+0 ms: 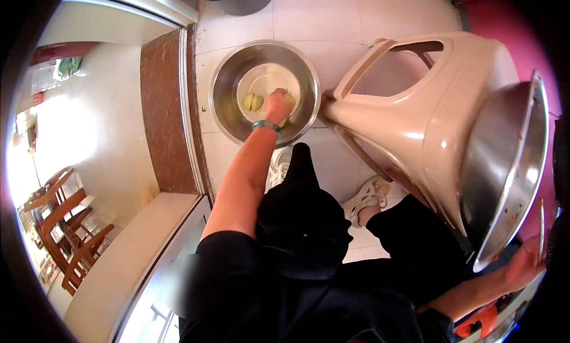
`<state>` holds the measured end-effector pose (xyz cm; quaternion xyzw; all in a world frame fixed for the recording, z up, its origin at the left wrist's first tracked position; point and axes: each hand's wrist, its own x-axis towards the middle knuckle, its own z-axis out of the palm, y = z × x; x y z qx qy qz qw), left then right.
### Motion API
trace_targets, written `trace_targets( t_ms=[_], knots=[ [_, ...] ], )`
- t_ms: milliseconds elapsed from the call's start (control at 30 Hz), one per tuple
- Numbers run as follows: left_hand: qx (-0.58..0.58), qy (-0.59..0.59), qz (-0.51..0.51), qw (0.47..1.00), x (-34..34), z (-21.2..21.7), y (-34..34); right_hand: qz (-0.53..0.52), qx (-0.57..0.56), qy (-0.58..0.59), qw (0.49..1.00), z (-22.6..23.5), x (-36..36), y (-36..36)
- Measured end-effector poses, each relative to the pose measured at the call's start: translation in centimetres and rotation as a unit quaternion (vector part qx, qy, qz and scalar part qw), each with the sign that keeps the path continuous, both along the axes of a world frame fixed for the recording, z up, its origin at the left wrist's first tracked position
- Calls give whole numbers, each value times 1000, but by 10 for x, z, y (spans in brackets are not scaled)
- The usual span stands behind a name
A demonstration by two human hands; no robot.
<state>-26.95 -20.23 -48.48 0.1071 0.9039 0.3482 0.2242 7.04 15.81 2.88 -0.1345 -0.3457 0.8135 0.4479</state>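
Note:
A steel bowl [225,88] stands on the tiled floor in front of me, with cloudy water in it. My left hand [276,107], a green bangle on its wrist, reaches down into the bowl and closes on a pale yellow-green piece [290,98]. Two more such pieces [252,101] lie together in the water just left of the hand. At the lower right edge my right hand [525,263] grips a thin pale blade [541,224] that points upward, next to the rim of a second, larger steel bowl [510,165].
The larger steel bowl rests on a beige plastic stool [415,99] right of my knees. My legs in black and white shoes [371,196] are below the floor bowl. A brown doorstep [166,111] and sliding-door track run along the left, with wooden chairs [65,224] beyond.

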Motion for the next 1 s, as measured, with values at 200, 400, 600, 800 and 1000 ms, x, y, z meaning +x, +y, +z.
trace_targets(
  t_ms=[200,400,600,800,1000],
  knots=[
    [539,-326,268,729,-18,144,-14,-80,100,-56,990,1,20,-11],
    [611,-209,-50,762,-2,384,0,-109,227,-50,966,11,8,-42],
    [575,-180,-281,747,47,515,47,-73,556,-95,822,64,-32,-102],
    [528,-182,-345,755,95,548,86,-106,705,-192,675,78,-55,-146],
    [502,-260,-392,726,121,537,105,-90,721,-227,649,59,-65,-143]
  ],
)
